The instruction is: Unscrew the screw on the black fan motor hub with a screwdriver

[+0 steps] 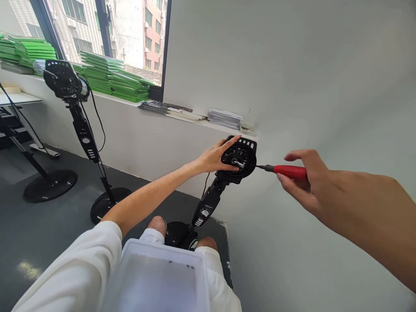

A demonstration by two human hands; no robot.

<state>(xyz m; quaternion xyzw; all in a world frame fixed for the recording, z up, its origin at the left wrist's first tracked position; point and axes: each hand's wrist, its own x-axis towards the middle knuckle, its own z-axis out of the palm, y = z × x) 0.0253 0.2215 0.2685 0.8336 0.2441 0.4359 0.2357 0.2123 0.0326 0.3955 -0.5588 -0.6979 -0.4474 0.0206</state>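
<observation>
Grey-floored room, white wall right, window ledge with green stacks upper left. Centre frame: bare fan motor head (239, 159) on its stand, no blades or guard fitted. Left hand (217, 157) rests spread against its rim, steadying it. Right hand (303, 177) clenched on red screwdriver (286, 171), tip at the hub. Fastening looks unfinished. Second stand fan (66, 82) upper left, likewise stripped.

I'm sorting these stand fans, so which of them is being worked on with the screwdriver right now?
The near fan by the wall: the left hand steadies its head while the right hand points the red screwdriver at it. The window fan stands untouched.
</observation>
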